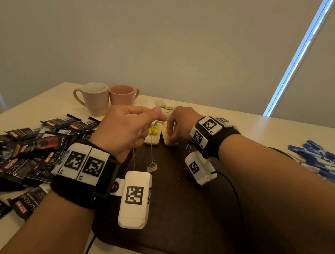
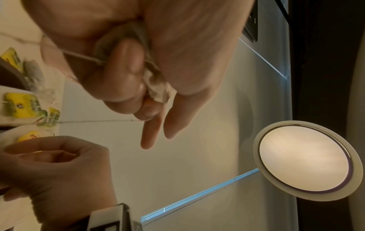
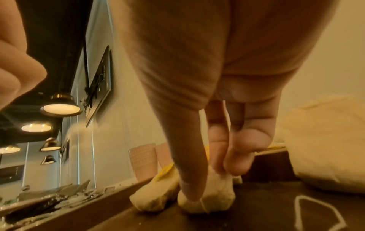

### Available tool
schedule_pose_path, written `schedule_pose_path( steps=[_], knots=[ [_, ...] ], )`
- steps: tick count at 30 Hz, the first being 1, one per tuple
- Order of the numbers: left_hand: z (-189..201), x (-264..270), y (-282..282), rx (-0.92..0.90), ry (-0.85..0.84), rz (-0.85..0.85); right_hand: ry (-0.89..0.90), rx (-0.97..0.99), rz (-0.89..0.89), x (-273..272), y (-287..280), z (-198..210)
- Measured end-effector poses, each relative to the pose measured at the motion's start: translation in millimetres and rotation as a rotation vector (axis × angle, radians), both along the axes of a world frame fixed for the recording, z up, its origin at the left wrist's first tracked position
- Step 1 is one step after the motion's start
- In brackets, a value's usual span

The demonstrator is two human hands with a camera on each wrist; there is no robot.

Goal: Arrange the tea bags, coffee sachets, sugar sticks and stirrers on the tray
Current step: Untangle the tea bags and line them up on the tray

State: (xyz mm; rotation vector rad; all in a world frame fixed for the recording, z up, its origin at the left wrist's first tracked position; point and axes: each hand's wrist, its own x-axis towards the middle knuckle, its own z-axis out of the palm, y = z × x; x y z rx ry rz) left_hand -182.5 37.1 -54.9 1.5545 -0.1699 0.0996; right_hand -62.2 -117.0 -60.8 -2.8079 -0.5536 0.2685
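A dark brown tray point(image 1: 182, 206) lies in front of me. My left hand point(image 1: 141, 122) is raised over its far left part, fingers curled round a crumpled white tea bag point(image 2: 158, 89); a thin string hangs down from it. My right hand point(image 1: 171, 129) reaches to the tray's far edge, where thumb and fingers pinch a white tea bag point(image 3: 207, 198) that rests on the tray point(image 3: 256, 211). A second tea bag point(image 1: 152, 138) lies just left of it, with a yellow tag point(image 1: 153, 130) on top. A paper tag point(image 1: 152, 166) on a string lies nearer me.
Black coffee sachets point(image 1: 14, 157) are heaped on the table left of the tray. Blue sugar sticks point(image 1: 327, 163) lie at the far right. Two pink mugs point(image 1: 94, 97) stand at the back left, with more tea bags point(image 1: 161, 104) behind my hands. A cable runs across the tray.
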Motion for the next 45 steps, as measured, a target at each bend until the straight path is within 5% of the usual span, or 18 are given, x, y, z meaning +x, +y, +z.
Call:
schedule_pose_path(
  steps=[19,29,37,40,45],
  knots=[
    [0.4,-1.0,-1.9,0.001,0.009,0.008,0.005,-0.006,-0.024,7.4,4.7,-1.6],
    [2.1,3.1,-5.4,-0.147,0.115,-0.003,0.014,0.272,-0.032,-12.2,-11.0,16.4],
    [8.1,-4.3,-13.3,-0.370,0.276,-0.041,-0.081,0.597,0.234,-69.3,-29.1,51.8],
    [9.4,-6.9,-16.9,-0.397,0.278,-0.040,-0.119,0.584,0.344,-81.8,-24.1,50.8],
    [10.0,-8.7,-21.6,-0.361,0.273,-0.029,-0.140,0.576,0.280,-85.6,-15.1,44.7]
  ],
)
